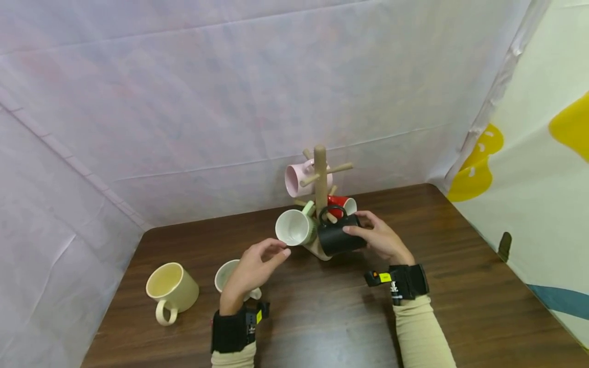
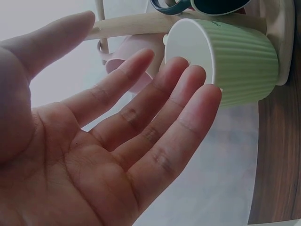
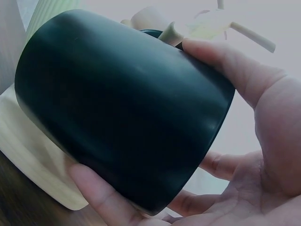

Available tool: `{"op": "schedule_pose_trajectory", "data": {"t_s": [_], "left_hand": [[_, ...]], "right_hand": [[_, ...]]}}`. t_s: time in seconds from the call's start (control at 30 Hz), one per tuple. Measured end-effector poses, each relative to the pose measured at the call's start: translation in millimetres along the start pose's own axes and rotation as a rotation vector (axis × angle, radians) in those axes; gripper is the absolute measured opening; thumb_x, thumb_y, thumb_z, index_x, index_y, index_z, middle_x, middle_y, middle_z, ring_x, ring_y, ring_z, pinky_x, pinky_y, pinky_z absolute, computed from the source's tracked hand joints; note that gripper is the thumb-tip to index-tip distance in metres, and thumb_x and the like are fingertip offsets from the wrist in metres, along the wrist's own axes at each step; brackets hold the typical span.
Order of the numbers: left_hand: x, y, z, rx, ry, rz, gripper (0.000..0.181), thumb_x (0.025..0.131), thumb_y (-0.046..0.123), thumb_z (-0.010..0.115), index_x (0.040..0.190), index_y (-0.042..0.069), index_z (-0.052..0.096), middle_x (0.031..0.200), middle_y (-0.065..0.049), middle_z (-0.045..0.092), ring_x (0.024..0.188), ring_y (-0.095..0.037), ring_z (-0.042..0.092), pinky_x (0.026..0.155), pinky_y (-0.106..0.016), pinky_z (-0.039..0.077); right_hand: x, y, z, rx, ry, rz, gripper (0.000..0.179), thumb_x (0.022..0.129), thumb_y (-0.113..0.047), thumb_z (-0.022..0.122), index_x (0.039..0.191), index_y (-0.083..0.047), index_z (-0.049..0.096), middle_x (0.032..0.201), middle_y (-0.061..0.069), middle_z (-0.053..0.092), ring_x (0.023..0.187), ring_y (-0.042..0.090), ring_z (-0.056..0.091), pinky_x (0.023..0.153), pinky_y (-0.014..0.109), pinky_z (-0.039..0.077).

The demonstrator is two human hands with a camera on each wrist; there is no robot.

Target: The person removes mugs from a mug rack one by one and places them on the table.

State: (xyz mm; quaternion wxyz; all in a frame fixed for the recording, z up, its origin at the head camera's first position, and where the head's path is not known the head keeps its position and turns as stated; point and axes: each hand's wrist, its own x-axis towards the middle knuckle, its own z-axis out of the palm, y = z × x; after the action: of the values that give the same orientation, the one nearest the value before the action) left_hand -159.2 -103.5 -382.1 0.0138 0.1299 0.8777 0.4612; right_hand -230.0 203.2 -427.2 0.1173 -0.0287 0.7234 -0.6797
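My right hand (image 1: 383, 239) grips a black mug (image 1: 339, 239), thumb on one side and fingers around its rim end. The mug lies sideways at the front of a wooden mug tree (image 1: 320, 176), handle uppermost. In the right wrist view a peg tip (image 3: 172, 36) shows at the black handle. A ribbed light green mug (image 2: 244, 63) hangs from a low peg on the left, its mouth facing left. Just beside that mouth is my left hand (image 1: 256, 267), palm up with fingers spread and slightly bent, holding nothing.
Higher on the tree hangs a pink mug (image 1: 294, 182); a red mug (image 1: 337, 202) hangs low behind the black one. A pale yellow mug (image 1: 186, 292) stands at the table's left, and another pale mug (image 1: 224, 275) is partly hidden by my left hand. Fabric walls border the table (image 1: 313, 327).
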Motion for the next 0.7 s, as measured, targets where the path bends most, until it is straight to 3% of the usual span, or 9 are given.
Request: {"op": "schedule_pose_trajectory", "data": {"t_s": [0.27,0.53,0.7], "left_hand": [[3.3,2.4,2.5,0.01,-0.008,0.002,0.031,0.088,0.036,0.064,0.11,0.015,0.066,0.1,-0.002,0.069,0.092,-0.016,0.062,0.082,-0.044,0.052],[6.1,6.4,4.5,0.03,0.002,0.047,0.028,0.088,0.033,0.064,0.109,0.015,0.067,0.102,-0.005,0.071,0.092,-0.017,0.064,0.082,-0.046,0.052],[6.9,9.1,5.8,0.02,0.013,0.059,0.029,0.087,0.035,0.064,0.109,0.016,0.067,0.104,-0.005,0.071,0.094,-0.018,0.064,0.083,-0.046,0.052]], "right_hand": [[-2.7,-3.3,-2.3,-0.01,0.008,0.011,0.074,0.081,-0.032,0.072,0.139,-0.008,0.034,0.123,0.025,0.04,0.094,0.035,0.059,0.082,0.06,0.051],[-7.2,-7.3,-3.5,0.0,0.002,0.023,0.074,0.082,-0.03,0.072,0.141,-0.008,0.033,0.121,0.024,0.04,0.093,0.034,0.06,0.078,0.055,0.055],[-8.6,-7.1,-5.5,-0.007,0.008,0.027,0.074,0.08,-0.033,0.073,0.139,-0.01,0.035,0.12,0.024,0.042,0.092,0.035,0.061,0.08,0.059,0.052]]}}
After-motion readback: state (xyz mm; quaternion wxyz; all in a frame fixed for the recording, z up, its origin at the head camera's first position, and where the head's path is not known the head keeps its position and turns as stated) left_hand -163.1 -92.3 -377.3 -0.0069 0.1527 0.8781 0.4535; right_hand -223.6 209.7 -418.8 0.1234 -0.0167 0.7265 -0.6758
